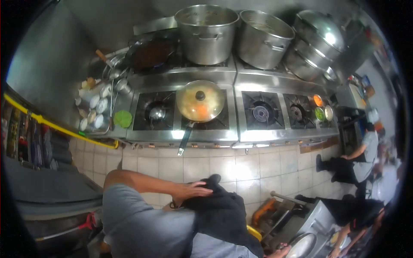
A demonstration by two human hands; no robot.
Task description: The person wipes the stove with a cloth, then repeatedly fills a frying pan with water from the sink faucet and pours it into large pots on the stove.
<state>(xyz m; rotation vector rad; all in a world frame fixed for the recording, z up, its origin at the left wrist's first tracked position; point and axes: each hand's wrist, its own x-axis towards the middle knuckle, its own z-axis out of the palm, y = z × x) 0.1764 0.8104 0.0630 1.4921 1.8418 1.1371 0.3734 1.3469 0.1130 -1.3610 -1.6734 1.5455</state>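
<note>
My left hand [194,191] lies against the front of my black apron [219,210], its fingers stretched out and holding nothing. At the bottom edge, my right hand [278,251] is closed around the handle of a pale frying pan [302,246]; part of the hand and pan is cut off by the frame. In front of me, a pan with a glass lid [201,101] stands on a burner, its dark handle pointing toward me. Orange and yellowish food shows through the lid.
Tall steel stockpots [206,36] and a stacked steamer [316,43] line the back. A dark wok [150,53] sits at back left. Small containers [318,100] stand on the right burner. A green leafy item [123,119] lies at left. Co-workers [363,150] are at right.
</note>
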